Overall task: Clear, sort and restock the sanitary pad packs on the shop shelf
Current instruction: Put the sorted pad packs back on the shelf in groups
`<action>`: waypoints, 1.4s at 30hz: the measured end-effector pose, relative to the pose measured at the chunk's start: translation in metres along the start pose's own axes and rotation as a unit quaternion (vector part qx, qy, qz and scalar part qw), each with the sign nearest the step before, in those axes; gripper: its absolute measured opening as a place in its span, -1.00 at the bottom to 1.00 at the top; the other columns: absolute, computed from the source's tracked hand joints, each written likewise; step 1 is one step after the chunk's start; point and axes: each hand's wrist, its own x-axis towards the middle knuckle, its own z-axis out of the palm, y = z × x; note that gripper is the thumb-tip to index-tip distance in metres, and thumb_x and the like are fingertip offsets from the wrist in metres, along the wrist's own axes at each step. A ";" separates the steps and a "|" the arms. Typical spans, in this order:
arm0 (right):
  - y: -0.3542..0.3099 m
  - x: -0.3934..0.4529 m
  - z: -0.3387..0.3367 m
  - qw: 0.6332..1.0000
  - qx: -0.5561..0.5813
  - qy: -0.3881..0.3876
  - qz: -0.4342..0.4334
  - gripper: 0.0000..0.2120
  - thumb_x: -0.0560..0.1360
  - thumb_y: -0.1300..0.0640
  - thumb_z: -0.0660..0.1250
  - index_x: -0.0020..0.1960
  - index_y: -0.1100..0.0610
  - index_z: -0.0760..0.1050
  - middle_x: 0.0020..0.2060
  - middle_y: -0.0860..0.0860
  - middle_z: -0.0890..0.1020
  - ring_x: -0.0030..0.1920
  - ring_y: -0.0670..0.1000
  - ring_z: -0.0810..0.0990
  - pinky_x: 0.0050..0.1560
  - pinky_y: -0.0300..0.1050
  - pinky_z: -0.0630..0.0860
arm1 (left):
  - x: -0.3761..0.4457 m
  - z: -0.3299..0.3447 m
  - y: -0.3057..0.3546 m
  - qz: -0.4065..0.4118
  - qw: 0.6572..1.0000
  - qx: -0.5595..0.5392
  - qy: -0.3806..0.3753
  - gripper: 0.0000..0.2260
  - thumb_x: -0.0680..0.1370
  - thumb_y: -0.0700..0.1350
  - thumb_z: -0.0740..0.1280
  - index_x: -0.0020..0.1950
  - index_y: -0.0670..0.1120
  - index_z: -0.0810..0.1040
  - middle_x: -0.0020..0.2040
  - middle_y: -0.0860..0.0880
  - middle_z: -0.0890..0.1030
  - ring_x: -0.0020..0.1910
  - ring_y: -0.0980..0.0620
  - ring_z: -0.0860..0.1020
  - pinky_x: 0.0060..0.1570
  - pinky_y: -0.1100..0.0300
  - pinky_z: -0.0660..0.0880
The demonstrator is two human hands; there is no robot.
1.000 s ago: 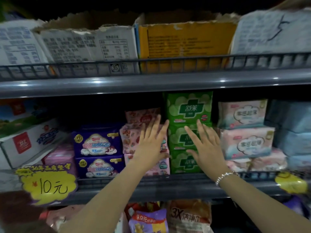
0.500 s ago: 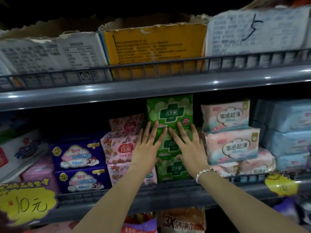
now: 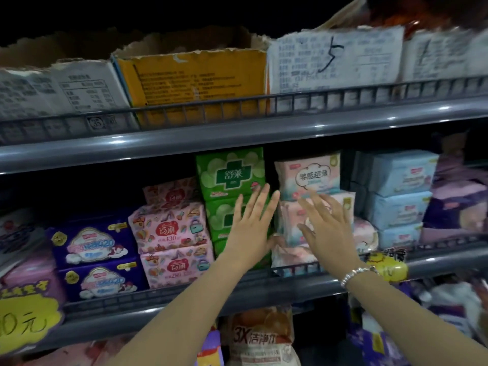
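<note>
A stack of green pad packs [image 3: 230, 173] stands mid-shelf. My left hand [image 3: 250, 228] lies flat against its lower packs, fingers straight and spread. Right of it is a stack of pale pink packs [image 3: 307, 174]; my right hand [image 3: 327, 228], with a bead bracelet at the wrist, presses flat on the middle pink pack, fingers straight. Left of the green stack sit patterned pink packs [image 3: 169, 228] and dark blue packs [image 3: 91, 244]. Light blue packs [image 3: 401, 191] are stacked further right.
A grey wire rail [image 3: 184, 289] fronts the shelf. The upper shelf [image 3: 237, 130] holds torn cardboard boxes, one yellow [image 3: 192, 80]. Yellow price tags hang at the lower left [image 3: 23, 320] and right [image 3: 386, 268]. Bagged goods [image 3: 260, 336] fill the shelf below.
Both hands moved right: the left from the patterned pink packs onto the green stack, the right from the green stack onto the pale pink stack. The view also shifted right.
</note>
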 end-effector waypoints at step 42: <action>0.077 0.077 0.016 0.910 0.281 -0.102 0.287 -0.33 0.38 -0.46 0.04 0.31 -0.13 0.50 0.10 0.01 0.65 0.28 0.13 0.47 0.33 0.14 0.33 | 0.072 0.017 0.052 -0.186 0.950 -0.245 0.051 0.01 0.37 0.21 0.47 0.59 0.01 -0.11 0.48 -0.10 0.27 0.41 -0.14 0.20 0.32 -0.08 0.18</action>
